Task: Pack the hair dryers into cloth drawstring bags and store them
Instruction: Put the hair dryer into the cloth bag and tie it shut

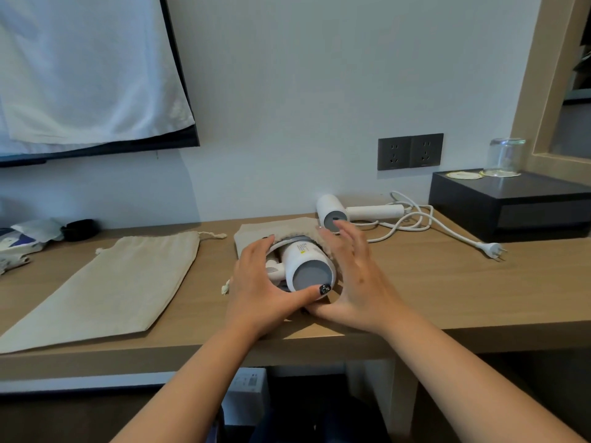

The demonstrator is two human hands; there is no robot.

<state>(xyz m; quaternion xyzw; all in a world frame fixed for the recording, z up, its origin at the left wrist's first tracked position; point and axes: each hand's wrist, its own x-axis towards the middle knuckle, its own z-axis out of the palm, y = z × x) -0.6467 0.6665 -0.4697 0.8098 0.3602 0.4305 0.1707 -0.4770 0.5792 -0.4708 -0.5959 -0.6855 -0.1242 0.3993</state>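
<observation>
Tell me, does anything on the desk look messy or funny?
A little. The second hair dryer lies on its side by the wall, its white cord sprawled loose across the desk, plug unplugged. A glass stands upside down on the black box. Nothing spilled or broken.

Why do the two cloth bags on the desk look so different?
The left bag lies flat with nothing in it; the middle bag bulges around a hair dryer sticking out of its mouth. No hand touches the left bag; the left hand and right hand work at the middle bag. Both are beige drawstring cloth.
</observation>
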